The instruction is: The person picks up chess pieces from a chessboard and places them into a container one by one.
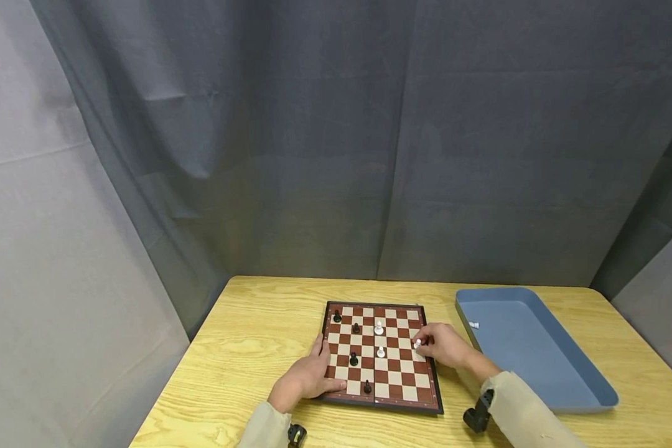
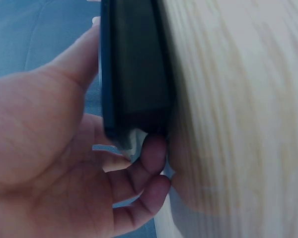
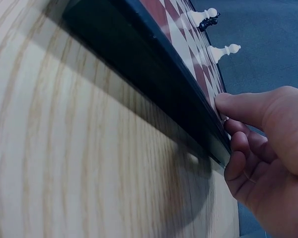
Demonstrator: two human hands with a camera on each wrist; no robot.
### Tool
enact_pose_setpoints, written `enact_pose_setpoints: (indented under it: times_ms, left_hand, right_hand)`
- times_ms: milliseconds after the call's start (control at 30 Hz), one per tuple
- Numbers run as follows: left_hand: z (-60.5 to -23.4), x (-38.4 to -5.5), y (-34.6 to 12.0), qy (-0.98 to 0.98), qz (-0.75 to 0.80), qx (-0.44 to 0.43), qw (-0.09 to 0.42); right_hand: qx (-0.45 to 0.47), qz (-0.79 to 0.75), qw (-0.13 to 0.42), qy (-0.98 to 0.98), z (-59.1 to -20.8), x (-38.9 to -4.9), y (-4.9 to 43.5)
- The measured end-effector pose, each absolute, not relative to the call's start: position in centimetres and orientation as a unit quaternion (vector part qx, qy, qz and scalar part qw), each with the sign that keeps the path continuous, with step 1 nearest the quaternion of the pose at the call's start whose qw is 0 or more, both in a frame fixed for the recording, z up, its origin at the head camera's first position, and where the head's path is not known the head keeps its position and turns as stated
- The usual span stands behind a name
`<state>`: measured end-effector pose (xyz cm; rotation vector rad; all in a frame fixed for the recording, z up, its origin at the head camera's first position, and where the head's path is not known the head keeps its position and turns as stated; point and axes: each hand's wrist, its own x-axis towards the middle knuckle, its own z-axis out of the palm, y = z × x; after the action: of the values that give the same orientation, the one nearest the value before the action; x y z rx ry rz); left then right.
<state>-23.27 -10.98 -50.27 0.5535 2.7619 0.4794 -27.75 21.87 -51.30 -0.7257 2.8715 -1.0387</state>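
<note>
A red-and-white chessboard [image 1: 394,376] lies on the table. My left hand [image 1: 308,375] holds it at the near left corner, thumb over the top; in the left wrist view the fingers curl against the board's dark side [image 2: 139,64]. At the right edge, my right hand [image 1: 445,345] pinches a white chess piece [image 1: 417,343] between thumb and fingertips; the right wrist view hides this piece behind the thumb [image 3: 246,105]. Two white pieces [image 1: 379,328] [image 1: 381,352] stand near the fold, and several black pieces [image 1: 354,359] stand on the left half.
To the right of the board sits a blue-grey tray [image 1: 579,354], with a small white piece [image 1: 473,325] inside by its left wall. Light wood table [image 1: 241,336] surrounds both. Dark grey curtains [image 1: 325,155] hang behind the table's far edge.
</note>
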Motion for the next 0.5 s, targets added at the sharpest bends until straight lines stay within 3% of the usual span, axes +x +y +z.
enact_pose_setpoints:
  times_ms: [500]
  left_hand:
    - [-50.32,-23.23,-10.95,0.958,0.166,0.19,0.139]
  right_hand:
    - [-0.245,-0.351,0.007,0.904,-50.97,-27.71,22.39]
